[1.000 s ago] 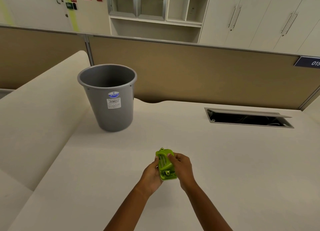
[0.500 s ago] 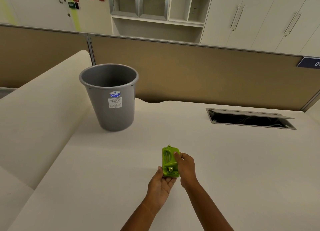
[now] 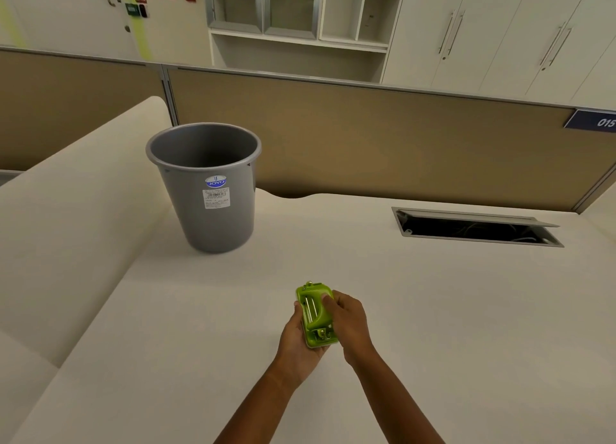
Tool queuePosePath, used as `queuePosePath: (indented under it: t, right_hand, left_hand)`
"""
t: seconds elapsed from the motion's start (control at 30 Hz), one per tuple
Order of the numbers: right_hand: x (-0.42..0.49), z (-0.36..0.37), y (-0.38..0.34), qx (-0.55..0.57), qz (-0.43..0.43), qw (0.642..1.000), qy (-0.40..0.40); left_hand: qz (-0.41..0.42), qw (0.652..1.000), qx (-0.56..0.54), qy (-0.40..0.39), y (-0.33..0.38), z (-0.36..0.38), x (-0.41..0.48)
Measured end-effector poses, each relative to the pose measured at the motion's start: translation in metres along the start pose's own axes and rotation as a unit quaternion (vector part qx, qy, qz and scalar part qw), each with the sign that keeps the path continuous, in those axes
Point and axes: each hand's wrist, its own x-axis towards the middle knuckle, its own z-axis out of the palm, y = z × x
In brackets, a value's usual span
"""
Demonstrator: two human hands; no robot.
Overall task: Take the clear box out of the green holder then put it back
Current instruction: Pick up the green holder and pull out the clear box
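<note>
A wide cream desk (image 3: 433,310) fills the scene, backed by a tan partition (image 3: 366,137) that runs behind the grey bin. The grey bin (image 3: 206,190), the landmark here, stands upright on the desk's far left part, a white label and a blue sticker on its side. Well to the right of the bin, a rectangular cable hatch (image 3: 476,227) is set into the desk with its lid raised, dark inside. Beyond the bin and over the partition, pale cabinets (image 3: 500,34) and open shelving line the wall, and a blue number plate (image 3: 593,120) hangs on the partition's right end.

Nearer the camera than the bin and to its right, a person's two bare forearms reach in over the desk. The left hand (image 3: 296,340) cups the green holder (image 3: 315,313) from below and from its left side, fingers curled on its edge. The right hand (image 3: 350,323) closes on the holder's right side, thumb pressed on top. The holder is held between both hands just above the desk, its long axis pointing away from the person, metal parts showing on its upper face. Whether the clear box sits inside it cannot be told.
</note>
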Motion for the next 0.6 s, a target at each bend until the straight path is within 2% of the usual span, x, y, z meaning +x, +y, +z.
queuePosePath:
  t: [0.27,0.43,0.6]
  right_hand:
    - [0.002,-0.002,0.000,0.004,0.036,0.999,-0.005]
    - [-0.003,-0.014,-0.009,0.108,0.085,0.989,-0.046]
    - [0.000,-0.024,-0.011,0.276,0.160,0.945,-0.066]
  left_hand:
    - [-0.032,0.999,-0.015,0.011,0.003,0.002,0.001]
    - [-0.055,0.998,-0.023,0.022,0.003,0.001,0.001]
    - [-0.056,0.997,-0.045,0.017,0.002,-0.006,0.008]
